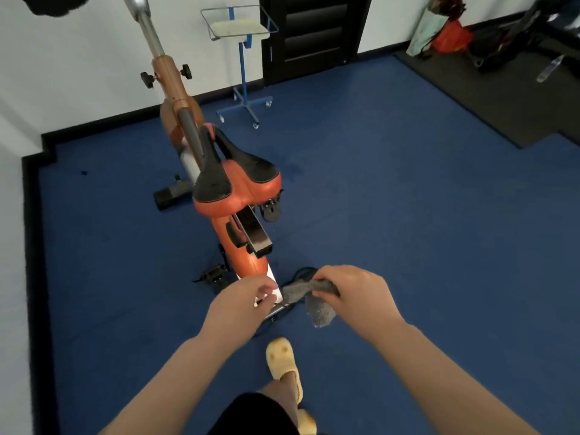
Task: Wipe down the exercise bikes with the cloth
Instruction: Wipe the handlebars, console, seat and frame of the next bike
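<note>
Your right hand [348, 287] is closed over the grey cloth [309, 298], bunched at the knuckles with one end trailing down below the hand and the other stretched toward your left. Your left hand [248, 296] sits just beside that stretched end, fingers curled loosely as if pinching at it, though whether they actually have hold of the fabric is too blurred to tell. The orange exercise bike [238, 196] stands directly ahead of both hands, its lower rear frame right beyond your left fingertips and the saddle [233, 180] farther up and away.

You look to be sorting out the cloth before wiping. Do that properly: pull it flat between both hands and fold it into a pad that fills your right palm, so no tail hangs loose to catch on the pedal [216, 274] just left of your left hand. Then start on the frame section nearest your fingers, steadying the bike with your left hand. Mind the dark cable [301, 273] on the floor just beyond your right hand, and keep your slippered foot [282, 361] clear of it
</note>
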Available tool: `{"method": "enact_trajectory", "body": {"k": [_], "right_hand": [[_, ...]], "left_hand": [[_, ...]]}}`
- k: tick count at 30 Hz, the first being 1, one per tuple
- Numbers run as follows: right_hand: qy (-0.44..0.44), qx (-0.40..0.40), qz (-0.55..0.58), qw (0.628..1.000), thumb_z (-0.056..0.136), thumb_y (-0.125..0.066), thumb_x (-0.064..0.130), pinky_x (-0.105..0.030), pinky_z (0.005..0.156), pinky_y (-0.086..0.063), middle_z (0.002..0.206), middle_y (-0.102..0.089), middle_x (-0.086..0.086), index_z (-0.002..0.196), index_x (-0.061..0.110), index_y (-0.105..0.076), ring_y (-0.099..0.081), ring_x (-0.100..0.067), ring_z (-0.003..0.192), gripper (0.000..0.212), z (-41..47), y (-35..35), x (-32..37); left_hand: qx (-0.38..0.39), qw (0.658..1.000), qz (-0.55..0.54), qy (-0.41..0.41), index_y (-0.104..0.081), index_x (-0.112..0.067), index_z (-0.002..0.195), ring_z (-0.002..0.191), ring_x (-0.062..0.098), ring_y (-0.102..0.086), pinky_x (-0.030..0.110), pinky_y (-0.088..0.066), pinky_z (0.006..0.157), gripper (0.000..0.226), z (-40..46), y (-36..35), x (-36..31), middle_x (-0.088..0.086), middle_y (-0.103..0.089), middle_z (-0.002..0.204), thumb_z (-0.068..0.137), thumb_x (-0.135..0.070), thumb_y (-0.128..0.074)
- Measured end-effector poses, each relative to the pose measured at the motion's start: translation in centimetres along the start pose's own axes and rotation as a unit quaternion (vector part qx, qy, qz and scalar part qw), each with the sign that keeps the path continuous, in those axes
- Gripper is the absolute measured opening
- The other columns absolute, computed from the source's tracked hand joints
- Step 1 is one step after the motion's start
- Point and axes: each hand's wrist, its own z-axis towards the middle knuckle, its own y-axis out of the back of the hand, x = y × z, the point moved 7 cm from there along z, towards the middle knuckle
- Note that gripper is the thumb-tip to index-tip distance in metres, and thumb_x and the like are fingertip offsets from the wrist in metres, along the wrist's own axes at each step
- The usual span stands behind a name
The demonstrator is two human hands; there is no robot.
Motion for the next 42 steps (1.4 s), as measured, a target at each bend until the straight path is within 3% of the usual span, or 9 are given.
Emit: {"method": "enact_trajectory", "body": {"k": [6, 12, 15, 20, 24, 28, 34, 42], "right_hand": [[0.001, 0.024, -0.048, 0.999, 0.094, -0.055, 0.040, -0.023, 0.068, -0.041, 0.094, -0.063, 0.013, 0.106, 0.033, -0.060, -0.056, -0.007, 0.089, 0.014, 5.9, 3.3, -6.0], [0.030, 0.029, -0.036, 0.999, 0.093, -0.058, 0.039, -0.023, 0.067, -0.040, 0.092, -0.064, 0.013, 0.104, 0.031, -0.062, -0.057, -0.009, 0.086, 0.014, 11.4, 6.3, -10.9], [0.063, 0.036, -0.044, 0.996, 0.094, -0.056, 0.041, -0.020, 0.065, -0.035, 0.093, -0.064, 0.015, 0.105, 0.033, -0.061, -0.057, -0.007, 0.087, 0.015, 15.0, 7.4, -13.9], [0.149, 0.056, -0.055, 0.986, 0.093, -0.056, 0.041, -0.024, 0.067, -0.042, 0.092, -0.064, 0.014, 0.103, 0.034, -0.061, -0.058, -0.008, 0.087, 0.013, 22.5, 10.4, -19.2], [0.227, 0.059, -0.072, 0.969, 0.091, -0.059, 0.039, -0.024, 0.060, -0.035, 0.083, -0.063, 0.012, 0.097, 0.032, -0.062, -0.057, -0.010, 0.080, 0.010, 27.2, 15.0, -23.0], [0.268, 0.043, -0.081, 0.959, 0.090, -0.062, 0.040, -0.024, 0.058, -0.029, 0.079, -0.063, 0.011, 0.093, 0.029, -0.063, -0.057, -0.010, 0.076, 0.011, 31.3, 18.7, -26.0], [0.297, 0.045, -0.043, 0.953, 0.087, -0.066, 0.035, -0.025, 0.059, -0.037, 0.082, -0.065, 0.012, 0.093, 0.029, -0.065, -0.059, -0.012, 0.078, 0.009, 36.3, 19.7, -26.5], [0.370, 0.079, -0.040, 0.925, 0.089, -0.061, 0.041, -0.024, 0.062, -0.040, 0.089, -0.066, 0.016, 0.096, 0.035, -0.062, -0.058, -0.006, 0.083, 0.009, 44.0, 18.1, -20.9]], "left_hand": [[0.022, 0.999, 0.028, -0.026, -0.064, -0.031, 0.110, 0.100, 0.001, -0.058, 0.023, -0.047, 0.084, 0.017, 8.2, -1.7, -4.6, -0.017, -0.064, 0.104, 0.094, -0.029, -0.059], [0.014, 0.997, 0.054, -0.048, -0.064, -0.030, 0.106, 0.098, 0.006, -0.060, 0.031, -0.049, 0.086, 0.016, 15.3, -2.1, -10.1, -0.015, -0.065, 0.103, 0.092, -0.025, -0.059], [-0.006, 0.998, 0.054, -0.013, -0.063, -0.031, 0.110, 0.101, 0.005, -0.060, 0.030, -0.049, 0.088, 0.019, 18.6, -2.1, -10.7, -0.015, -0.065, 0.106, 0.092, -0.027, -0.059], [-0.083, 0.994, 0.017, 0.069, -0.063, -0.032, 0.111, 0.100, 0.002, -0.059, 0.025, -0.048, 0.088, 0.018, 24.2, -3.3, -12.4, -0.018, -0.063, 0.104, 0.094, -0.029, -0.059], [-0.163, 0.974, -0.068, 0.142, -0.065, -0.032, 0.104, 0.096, 0.000, -0.061, 0.026, -0.049, 0.088, 0.014, 27.3, -4.9, -15.7, -0.018, -0.065, 0.097, 0.092, -0.025, -0.064], [-0.199, 0.963, -0.095, 0.155, -0.066, -0.030, 0.103, 0.095, -0.002, -0.060, 0.028, -0.048, 0.089, 0.013, 30.9, -5.8, -20.2, -0.017, -0.065, 0.096, 0.091, -0.024, -0.065], [-0.227, 0.952, -0.089, 0.182, -0.065, -0.032, 0.105, 0.095, -0.004, -0.058, 0.028, -0.049, 0.089, 0.014, 33.5, -4.8, -21.3, -0.022, -0.063, 0.096, 0.092, -0.025, -0.064], [-0.274, 0.929, -0.098, 0.227, -0.064, -0.032, 0.106, 0.096, -0.004, -0.059, 0.023, -0.049, 0.087, 0.016, 36.9, -0.8, -18.1, -0.021, -0.063, 0.097, 0.092, -0.025, -0.063]]}}
